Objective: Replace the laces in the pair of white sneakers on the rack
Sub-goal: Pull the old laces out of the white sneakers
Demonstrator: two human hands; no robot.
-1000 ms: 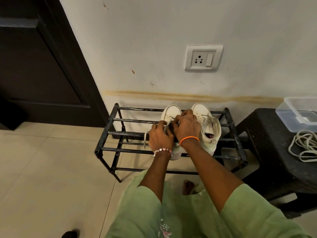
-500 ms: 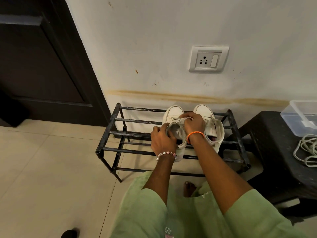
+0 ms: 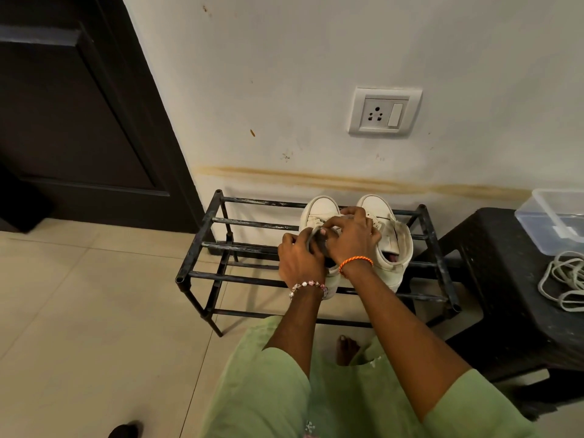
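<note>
**Both hands working the lace of the left-hand sneaker**

The pair of white low-top sneakers sits on the top rungs of a black metal-tube shoe rack [image 3: 202, 245] against the wall, toes pointing away from the person. The left hand [image 3: 300, 260] curls around the tongue and collar of the left white sneaker [image 3: 319, 210], steadying it. The right hand [image 3: 354, 235], directly beside and partly over the left, pinches the old off-white lace [image 3: 316, 220] near the eyelets; exactly which strand its fingertips hold is hidden. The right white sneaker [image 3: 395, 254] stands just beyond the right hand, untouched, and looks to have no lace in its visible eyelets.

Well off to the right of the right hand, a loose coil of white cord [image 3: 562, 286], probably the new laces, lies on a black plastic stool [image 3: 505, 279] next to a clear plastic box [image 3: 553, 222].

The shoe should be light and its upper soft, so it will likely slide on the rungs unless braced at the collar. The lace is limp and thin; it is best taken close to an eyelet and drawn out one crossing at a time.
</note>
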